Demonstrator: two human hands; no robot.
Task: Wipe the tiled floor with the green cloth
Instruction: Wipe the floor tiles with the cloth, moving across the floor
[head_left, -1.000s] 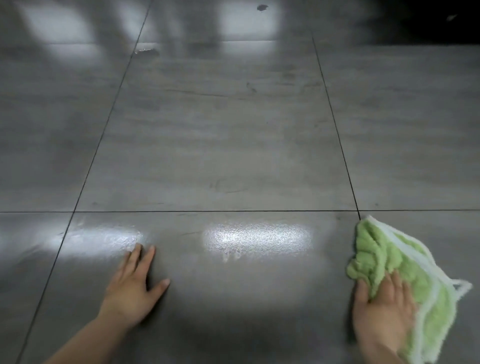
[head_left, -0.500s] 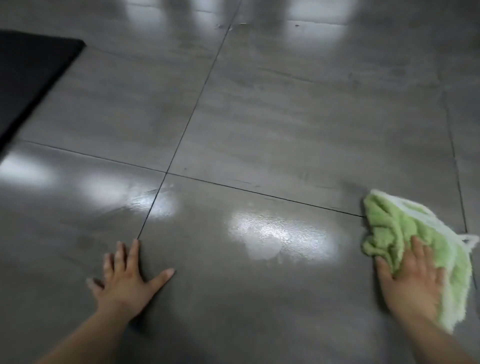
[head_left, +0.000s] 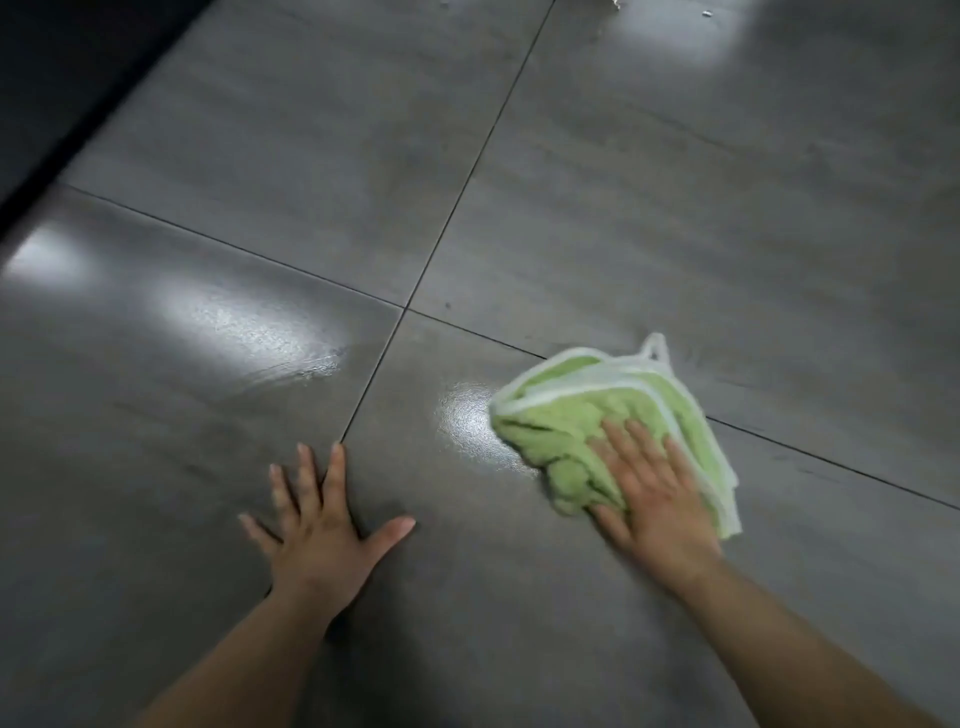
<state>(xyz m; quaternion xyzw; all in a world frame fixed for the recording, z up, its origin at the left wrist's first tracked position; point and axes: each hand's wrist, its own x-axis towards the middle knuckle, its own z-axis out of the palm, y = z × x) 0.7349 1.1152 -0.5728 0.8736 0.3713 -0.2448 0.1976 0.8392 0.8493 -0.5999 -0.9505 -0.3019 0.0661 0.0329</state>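
Floor (head_left: 675, 208): grey glossy tiles, dark grout, 4 tiles meeting at 1 joint (head_left: 405, 309); bright sheen patches. On it: cloth (head_left: 561, 431), green, bunched, white trim, over grout line; L hand (head_left: 322, 540) flat, fingers spread.

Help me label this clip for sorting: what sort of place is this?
Likely an indoor room, seen at floor level; which room is unclear. Large glossy grey tiles meet at dark grout lines, glare reflects off them, and the right hand presses a green cloth flat.
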